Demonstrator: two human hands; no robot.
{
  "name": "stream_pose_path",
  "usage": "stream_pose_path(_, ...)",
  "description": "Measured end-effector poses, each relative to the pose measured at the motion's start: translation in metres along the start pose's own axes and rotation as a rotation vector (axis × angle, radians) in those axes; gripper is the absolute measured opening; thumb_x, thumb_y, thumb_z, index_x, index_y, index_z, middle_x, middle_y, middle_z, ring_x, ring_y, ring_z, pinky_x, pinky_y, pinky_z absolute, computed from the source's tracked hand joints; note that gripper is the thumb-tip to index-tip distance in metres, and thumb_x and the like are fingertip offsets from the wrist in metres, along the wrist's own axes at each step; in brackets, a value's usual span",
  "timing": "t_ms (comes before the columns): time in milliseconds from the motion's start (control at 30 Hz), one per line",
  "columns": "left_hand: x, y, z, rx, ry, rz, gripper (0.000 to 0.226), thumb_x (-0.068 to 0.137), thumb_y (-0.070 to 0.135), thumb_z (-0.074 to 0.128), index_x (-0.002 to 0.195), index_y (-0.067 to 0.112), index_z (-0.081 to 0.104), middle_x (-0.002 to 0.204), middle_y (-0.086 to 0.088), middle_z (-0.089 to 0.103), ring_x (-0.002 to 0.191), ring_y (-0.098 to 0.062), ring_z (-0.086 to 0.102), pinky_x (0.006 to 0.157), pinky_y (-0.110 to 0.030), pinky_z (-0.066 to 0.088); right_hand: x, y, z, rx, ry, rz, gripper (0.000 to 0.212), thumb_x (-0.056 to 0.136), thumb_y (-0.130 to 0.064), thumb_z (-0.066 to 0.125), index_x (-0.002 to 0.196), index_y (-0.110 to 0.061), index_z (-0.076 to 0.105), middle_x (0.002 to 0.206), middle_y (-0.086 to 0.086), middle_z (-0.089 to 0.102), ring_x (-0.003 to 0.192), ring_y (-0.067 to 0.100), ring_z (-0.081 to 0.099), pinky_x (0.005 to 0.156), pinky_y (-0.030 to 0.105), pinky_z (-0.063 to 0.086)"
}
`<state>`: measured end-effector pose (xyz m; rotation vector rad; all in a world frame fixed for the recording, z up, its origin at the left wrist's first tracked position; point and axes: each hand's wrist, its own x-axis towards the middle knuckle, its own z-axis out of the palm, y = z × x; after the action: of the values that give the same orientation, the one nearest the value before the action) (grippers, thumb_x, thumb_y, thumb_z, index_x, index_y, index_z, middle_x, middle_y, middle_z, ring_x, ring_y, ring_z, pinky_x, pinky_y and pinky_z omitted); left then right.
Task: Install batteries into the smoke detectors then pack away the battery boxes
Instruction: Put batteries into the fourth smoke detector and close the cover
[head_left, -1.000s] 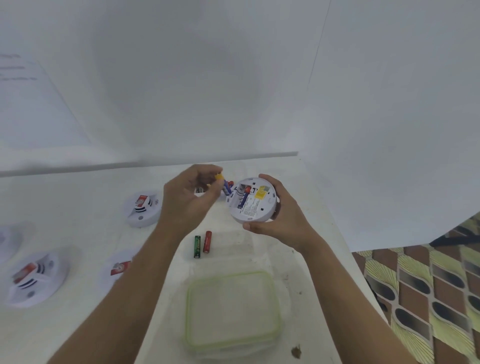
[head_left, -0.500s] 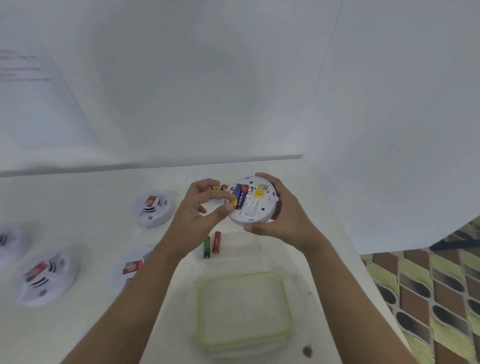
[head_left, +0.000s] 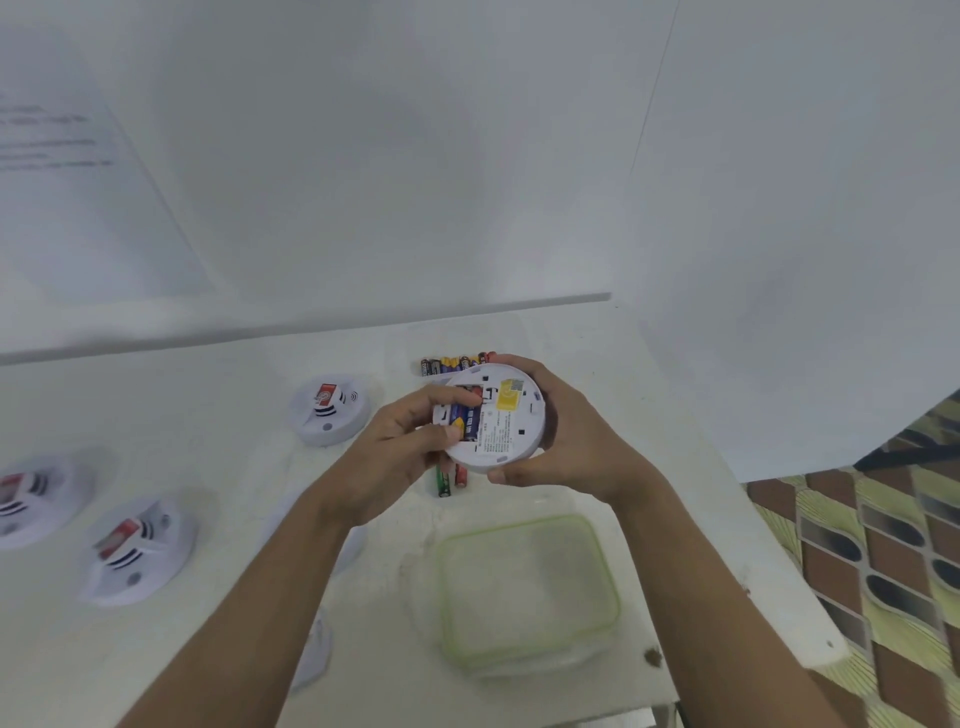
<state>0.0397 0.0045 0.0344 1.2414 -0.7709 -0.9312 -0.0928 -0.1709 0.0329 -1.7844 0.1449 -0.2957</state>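
My right hand (head_left: 563, 439) grips a round white smoke detector (head_left: 506, 423) held above the table with its back side up. A yellow label shows on that back. My left hand (head_left: 400, 454) presses a blue battery (head_left: 467, 415) into the open battery slot, with a fingertip on one end and the thumb on the other. A row of several loose batteries (head_left: 451, 364) lies on the table just behind the detector. A green battery (head_left: 443, 482) and a red battery (head_left: 460, 475) lie side by side below it.
Three more white smoke detectors (head_left: 328, 413) (head_left: 136, 551) (head_left: 32, 501) lie to the left on the white table (head_left: 208, 441). A clear lidded container (head_left: 527, 590) with a green rim sits near the front edge. The table's right edge drops to a patterned floor (head_left: 883, 545).
My left hand brought the blue battery from just beside the detector into its slot and now presses it down. The detector has turned slightly more face-on to me.
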Motion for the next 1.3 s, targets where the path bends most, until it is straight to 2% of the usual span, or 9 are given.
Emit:
stream_pose_path(167, -0.010, 0.000, -0.001, 0.050, -0.009, 0.020, 0.028, 0.095, -0.004, 0.052, 0.114, 0.011, 0.067, 0.116, -0.005, 0.069, 0.090, -0.019, 0.063, 0.063, -0.023, 0.050, -0.012, 0.002, 0.008, 0.017, 0.000, 0.024, 0.103, 0.065, 0.009, 0.089, 0.149, -0.023, 0.040, 0.136, -0.007, 0.061, 0.130, 0.018, 0.057, 0.099, 0.037, 0.054)
stream_pose_path(300, -0.023, -0.004, 0.001, 0.147, 0.029, 0.023, 0.027, 0.093, 0.014, 0.059, 0.118, 0.018, 0.069, 0.120, -0.010, 0.066, 0.089, -0.029, 0.054, 0.067, -0.029, 0.048, -0.022, 0.000, 0.015, -0.003, -0.026, 0.030, 0.112, 0.065, 0.003, 0.090, 0.154, -0.026, 0.029, 0.145, -0.004, 0.052, 0.136, 0.020, 0.051, 0.105, 0.048, 0.051)
stream_pose_path(433, -0.040, -0.005, 0.010, 0.277, 0.098, 0.041, 0.029, 0.098, 0.025, 0.056, 0.125, 0.027, 0.065, 0.119, -0.001, 0.066, 0.079, -0.019, 0.049, 0.068, -0.029, 0.044, -0.031, 0.000, 0.024, 0.026, 0.013, 0.005, 0.099, 0.068, 0.012, 0.086, 0.146, -0.022, 0.035, 0.139, -0.003, 0.054, 0.129, 0.017, 0.055, 0.086, 0.041, 0.061)
stream_pose_path(567, -0.063, -0.008, 0.023, 0.416, 0.313, 0.096, 0.027, 0.098, 0.025, 0.055, 0.123, 0.032, 0.061, 0.106, 0.000, 0.065, 0.070, -0.002, 0.051, 0.066, -0.015, 0.044, -0.042, 0.007, 0.034, 0.003, 0.069, 0.003, 0.096, 0.067, 0.007, 0.089, 0.144, -0.019, 0.038, 0.135, -0.006, 0.055, 0.127, 0.009, 0.055, 0.094, 0.032, 0.057)
stream_pose_path(700, -0.093, -0.024, 0.018, 0.505, 0.596, 0.140, 0.015, 0.097, 0.019, 0.061, 0.108, 0.030, 0.064, 0.097, 0.009, 0.067, 0.076, -0.008, 0.055, 0.065, -0.014, 0.044, -0.056, 0.011, 0.045, 0.019, 0.058, 0.016, 0.099, 0.067, 0.000, 0.091, 0.148, -0.019, 0.037, 0.141, -0.003, 0.053, 0.132, 0.011, 0.052, 0.102, 0.042, 0.054)
stream_pose_path(867, -0.140, -0.050, 0.012, 0.737, 0.803, 0.084, 0.020, 0.093, 0.014, 0.065, 0.096, 0.034, 0.064, 0.106, 0.014, 0.067, 0.082, -0.002, 0.055, 0.076, -0.025, 0.044, -0.079, 0.016, 0.061, 0.032, 0.016, 0.027, 0.101, 0.068, -0.001, 0.092, 0.149, -0.024, 0.036, 0.139, -0.010, 0.054, 0.129, 0.005, 0.054, 0.101, 0.039, 0.056)
stream_pose_path(933, -0.160, -0.059, 0.010, 0.856, 0.867, 0.019, 0.020, 0.091, 0.015, 0.065, 0.099, 0.034, 0.063, 0.112, 0.013, 0.064, 0.099, -0.009, 0.054, 0.090, -0.037, 0.044, -0.088, 0.018, 0.069, 0.040, 0.000, 0.020, 0.099, 0.069, -0.001, 0.091, 0.149, -0.023, 0.036, 0.141, -0.009, 0.053, 0.130, 0.006, 0.053, 0.103, 0.037, 0.054)
stream_pose_path(1100, -0.199, -0.068, -0.003, 1.095, 0.694, -0.414, 0.076, 0.069, 0.051, 0.035, 0.142, 0.033, 0.046, 0.152, 0.009, 0.040, 0.146, -0.023, 0.025, 0.116, -0.050, 0.019, -0.105, 0.020, 0.084, 0.072, -0.029, 0.019, 0.098, 0.069, -0.004, 0.092, 0.149, -0.024, 0.038, 0.143, -0.016, 0.052, 0.135, 0.005, 0.049, 0.104, 0.038, 0.053)
stream_pose_path(1300, -0.220, -0.061, -0.007, 1.159, 0.587, -0.473, 0.082, 0.069, 0.042, 0.047, 0.149, 0.021, 0.042, 0.150, -0.001, 0.046, 0.132, -0.030, 0.041, 0.110, -0.046, 0.034, -0.119, 0.019, 0.092, 0.112, -0.043, 0.018, 0.097, 0.067, -0.001, 0.092, 0.145, -0.028, 0.040, 0.137, -0.011, 0.057, 0.129, 0.007, 0.053, 0.088, 0.023, 0.056)
